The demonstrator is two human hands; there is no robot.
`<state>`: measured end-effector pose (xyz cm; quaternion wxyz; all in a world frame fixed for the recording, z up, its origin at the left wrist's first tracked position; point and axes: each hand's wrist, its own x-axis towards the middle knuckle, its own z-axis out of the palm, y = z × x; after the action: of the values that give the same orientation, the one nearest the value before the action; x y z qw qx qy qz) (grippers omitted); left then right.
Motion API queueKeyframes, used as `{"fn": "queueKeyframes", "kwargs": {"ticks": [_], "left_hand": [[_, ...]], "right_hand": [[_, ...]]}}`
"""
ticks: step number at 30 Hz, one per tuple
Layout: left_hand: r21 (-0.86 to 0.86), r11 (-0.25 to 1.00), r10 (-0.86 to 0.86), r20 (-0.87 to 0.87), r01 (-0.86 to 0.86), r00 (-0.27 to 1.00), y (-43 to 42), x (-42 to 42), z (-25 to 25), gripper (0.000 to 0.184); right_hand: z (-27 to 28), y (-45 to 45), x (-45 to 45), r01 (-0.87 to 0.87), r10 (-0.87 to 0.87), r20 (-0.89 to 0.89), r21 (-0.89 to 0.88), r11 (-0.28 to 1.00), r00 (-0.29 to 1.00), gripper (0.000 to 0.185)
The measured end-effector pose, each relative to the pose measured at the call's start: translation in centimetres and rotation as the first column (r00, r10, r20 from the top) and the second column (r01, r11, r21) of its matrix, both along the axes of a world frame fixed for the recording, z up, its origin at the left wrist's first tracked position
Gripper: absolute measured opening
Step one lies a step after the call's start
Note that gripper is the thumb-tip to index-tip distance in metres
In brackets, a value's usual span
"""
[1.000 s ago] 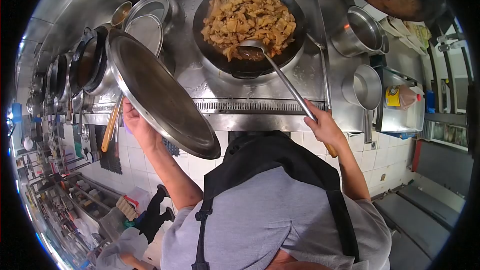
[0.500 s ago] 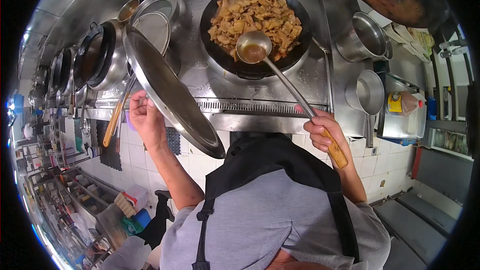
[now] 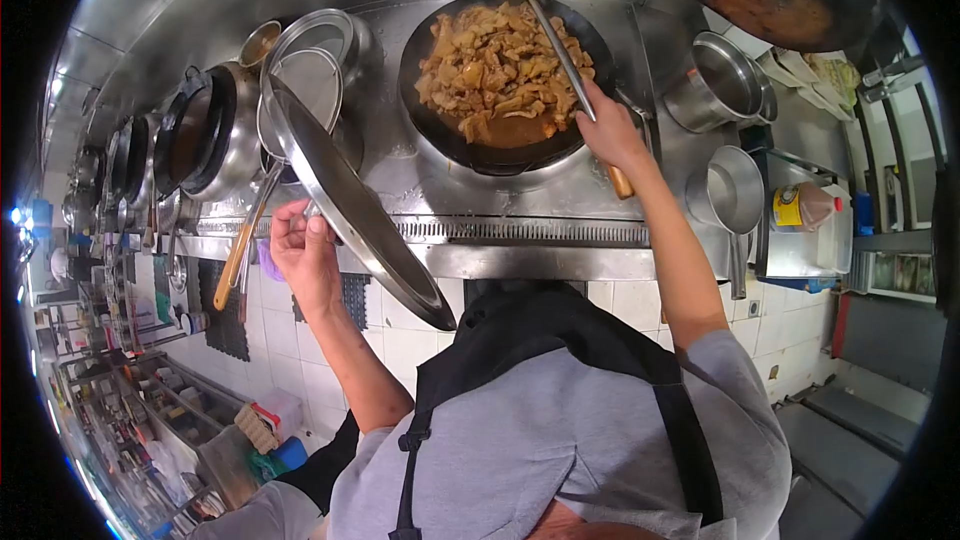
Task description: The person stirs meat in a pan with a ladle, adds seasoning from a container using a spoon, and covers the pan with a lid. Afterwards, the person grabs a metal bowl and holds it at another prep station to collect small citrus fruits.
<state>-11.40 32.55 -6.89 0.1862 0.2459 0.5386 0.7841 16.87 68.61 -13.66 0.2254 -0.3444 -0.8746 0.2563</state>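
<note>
A large metal lid [image 3: 350, 210] hangs tilted on its edge, and my left hand [image 3: 306, 250] holds it from the outer side with pinched fingers. My right hand [image 3: 608, 130] grips the handle of a long ladle [image 3: 563, 50], its wooden end sticking out below the palm. The ladle's bowl is over the far rim of a black wok [image 3: 425, 118]. Inside the wok lies a heap of brown cooked pieces [image 3: 505, 70], with sauce showing at the near side.
A steel pot [image 3: 710, 90], a saucepan [image 3: 727, 185] and a bottle with a yellow label [image 3: 800, 207] stand to the right. Pans and a strainer [image 3: 305, 90] crowd the left. A dark pan [image 3: 770, 0] hangs at the top right. Another person's sleeve [image 3: 270, 512] shows low on the left.
The ladle has gone from the near part of the wok, through a lifted position holding liquid, to the far rim. My right hand has moved forward over the stove. The lid has turned more edge-on.
</note>
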Motion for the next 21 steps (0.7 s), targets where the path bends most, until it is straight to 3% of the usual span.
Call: {"fn": "queueKeyframes", "kwargs": {"ticks": [3, 6, 10, 13, 19, 21], "left_hand": [[-0.006, 1.000, 0.027, 0.010, -0.027, 1.000, 0.1, 0.5, 0.2, 0.031], [-0.005, 1.000, 0.007, 0.009, -0.007, 1.000, -0.4, 0.3, -0.1, 0.031], [0.021, 1.000, -0.010, 0.012, 0.009, 1.000, -0.7, 0.4, 0.2, 0.031], [0.035, 0.999, -0.019, 0.006, 0.019, 1.000, -0.6, 0.0, 0.1, 0.031], [0.016, 1.000, -0.018, 0.016, 0.018, 1.000, -0.1, 0.4, 0.5, 0.029], [0.006, 1.000, -0.016, 0.010, 0.016, 1.000, 0.2, 0.5, 0.6, 0.030]], "right_hand": [[-1.6, 0.0, -1.2, 0.089, -0.038, 0.271, -0.177, 0.980, 0.962, 0.069], [-1.1, -2.9, 0.0, 0.138, -0.005, 0.429, -0.279, 0.950, 0.903, 0.065], [-0.2, -2.8, 2.1, 0.097, -0.004, 0.360, -0.239, 0.966, 0.933, 0.069], [2.0, -1.8, 2.6, 0.036, 0.003, 0.389, -0.094, 0.995, 0.921, 0.068], [4.0, -1.5, -3.0, 0.046, -0.009, 0.324, -0.108, 0.993, 0.946, 0.071], [3.4, -1.6, -4.7, 0.020, 0.034, 0.406, -0.128, 0.992, 0.913, 0.072]]}}
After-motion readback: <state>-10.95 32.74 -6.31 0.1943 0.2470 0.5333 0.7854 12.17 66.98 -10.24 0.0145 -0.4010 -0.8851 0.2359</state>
